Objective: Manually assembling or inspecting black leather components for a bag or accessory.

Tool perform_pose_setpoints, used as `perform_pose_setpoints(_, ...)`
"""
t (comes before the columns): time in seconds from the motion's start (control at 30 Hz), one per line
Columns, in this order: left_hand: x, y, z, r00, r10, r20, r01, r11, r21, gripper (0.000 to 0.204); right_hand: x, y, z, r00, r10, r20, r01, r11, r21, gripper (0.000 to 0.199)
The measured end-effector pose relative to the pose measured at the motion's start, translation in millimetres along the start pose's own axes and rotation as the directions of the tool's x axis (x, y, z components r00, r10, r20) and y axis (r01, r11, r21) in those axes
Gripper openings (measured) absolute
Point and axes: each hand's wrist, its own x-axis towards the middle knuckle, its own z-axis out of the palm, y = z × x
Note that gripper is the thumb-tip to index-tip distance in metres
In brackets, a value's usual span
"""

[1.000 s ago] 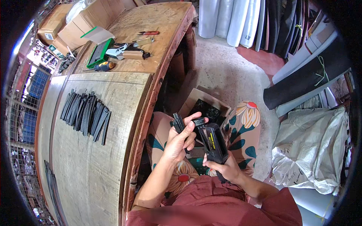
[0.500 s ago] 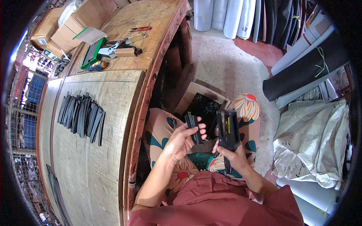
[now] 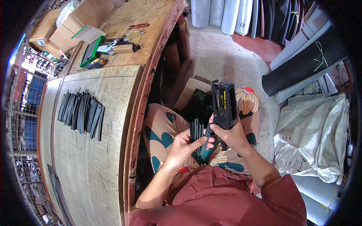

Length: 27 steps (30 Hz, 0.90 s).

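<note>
Black strips (image 3: 197,136) stand bunched in the left hand (image 3: 184,146), clamped between thumb and fingers, right of the desk (image 3: 98,165). Close beside it, the right hand (image 3: 230,135) is wrapped around a black handheld tool (image 3: 224,109), its fingertips at one strip. On the desk lies a pile of similar strips (image 3: 82,113); toward the desk's far end lies a green tray (image 3: 93,54).

Yellow-marked black tool (image 3: 223,109), black strips (image 3: 195,132), flower-patterned peach cloth (image 3: 161,119)

In the right hand (image 3: 229,134), a boxy black tool (image 3: 224,104) bears yellow print. Rightward, a crumpled white sack (image 3: 310,132) shows apparent handwriting.
</note>
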Motion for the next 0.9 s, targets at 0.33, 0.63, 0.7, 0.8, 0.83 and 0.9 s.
perform_pose_setpoints(0.33, -15, -15, -3, 0.951, -0.278, -0.138, 0.234, 0.935, -0.267, 0.031, 8, -10, -11, 0.998, -0.061, -0.01, 0.061, 0.977, 0.203, 0.022)
perform_pose_setpoints(0.63, -21, -32, -14, 0.886, -0.142, 0.442, 0.438, 0.571, -0.694, 0.026, 6, -8, -6, 0.998, -0.063, -0.009, 0.062, 0.946, 0.317, 0.023)
perform_pose_setpoints(0.7, -23, -30, -20, 0.892, -0.116, 0.437, 0.413, 0.603, -0.683, 0.022, 7, -7, -4, 0.997, -0.067, -0.023, 0.071, 0.935, 0.348, 0.023)
perform_pose_setpoints(0.8, -23, -26, -18, 0.942, -0.065, 0.329, 0.277, 0.704, -0.654, 0.018, 6, -7, -3, 0.995, -0.093, -0.044, 0.102, 0.935, 0.34, 0.023)
perform_pose_setpoints(0.83, -23, -23, -16, 0.976, -0.029, 0.217, 0.16, 0.769, -0.619, 0.017, 5, -6, -3, 0.995, -0.079, -0.055, 0.093, 0.941, 0.325, 0.022)
perform_pose_setpoints(0.9, -18, -12, -8, 0.979, 0.073, 0.19, 0.042, 0.841, -0.539, 0.014, 2, -4, -3, 0.996, -0.066, -0.067, 0.083, 0.948, 0.309, 0.022)
